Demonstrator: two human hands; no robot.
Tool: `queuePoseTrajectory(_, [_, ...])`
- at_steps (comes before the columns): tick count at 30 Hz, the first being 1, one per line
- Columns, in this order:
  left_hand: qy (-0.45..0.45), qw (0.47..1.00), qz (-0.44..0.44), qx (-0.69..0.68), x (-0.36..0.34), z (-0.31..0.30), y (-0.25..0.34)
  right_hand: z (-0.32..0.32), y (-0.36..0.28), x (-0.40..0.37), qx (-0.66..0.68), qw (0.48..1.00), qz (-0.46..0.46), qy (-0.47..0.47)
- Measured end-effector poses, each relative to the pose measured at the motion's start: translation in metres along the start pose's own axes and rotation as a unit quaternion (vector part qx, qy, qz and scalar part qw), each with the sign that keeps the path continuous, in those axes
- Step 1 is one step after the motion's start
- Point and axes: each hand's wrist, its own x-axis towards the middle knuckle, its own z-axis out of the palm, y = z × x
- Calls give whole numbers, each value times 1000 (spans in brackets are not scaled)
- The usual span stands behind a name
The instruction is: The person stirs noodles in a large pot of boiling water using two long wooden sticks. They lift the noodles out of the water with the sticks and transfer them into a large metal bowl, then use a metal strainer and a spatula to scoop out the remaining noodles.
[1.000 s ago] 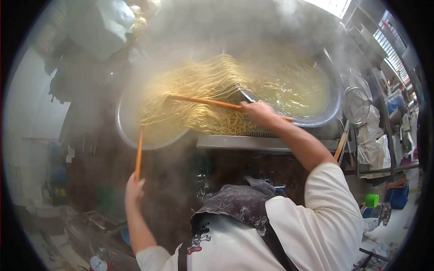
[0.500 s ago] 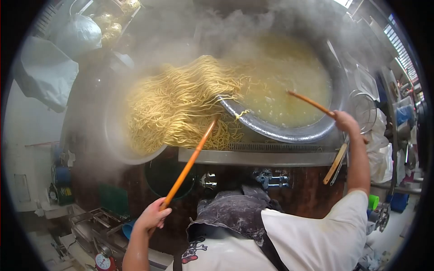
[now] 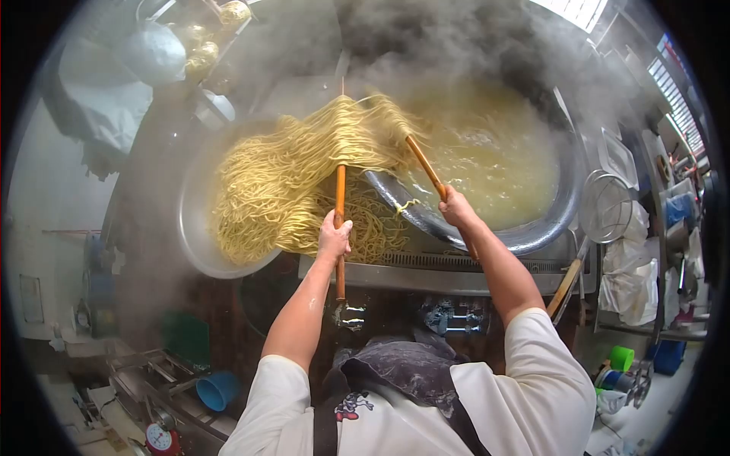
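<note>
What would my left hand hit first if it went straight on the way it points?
Most likely the noodles draped over the stick that your left hand grips. Depth is hard to judge from this one view, so it might pass above the lower strands.

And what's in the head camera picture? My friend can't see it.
A person's left hand and right hand each grip a brown stick, with long yellow noodles draped over the left one. More noodles lie in a bowl beside a steaming pot.

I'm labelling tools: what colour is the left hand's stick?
The stick is orange-brown, best seen in the head view.
</note>
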Motion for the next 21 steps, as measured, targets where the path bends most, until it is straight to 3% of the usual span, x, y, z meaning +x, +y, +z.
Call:
queuePoseTrajectory(7, [14,995,44,-83,-13,-66,52,31,-161,-19,-1,997,-78,-11])
queuePoseTrajectory(12, [60,991,8,-119,-27,-176,103,58,-325,-59,-47,989,-106,-92])
queuePoseTrajectory(13, [57,990,-12,-132,-30,-204,105,68,-350,-61,-224,939,-235,-114])
queuePoseTrajectory(14, [54,992,-23,-110,-41,-226,101,86,-361,-59,-197,943,-248,-107])
queuePoseTrajectory(17, [79,994,-24,67,-73,-292,45,123,-347,-74,-185,953,-231,-67])
queuePoseTrajectory(21, [90,968,-113,206,-217,-378,-10,87,-217,-86,-318,915,-239,-64])
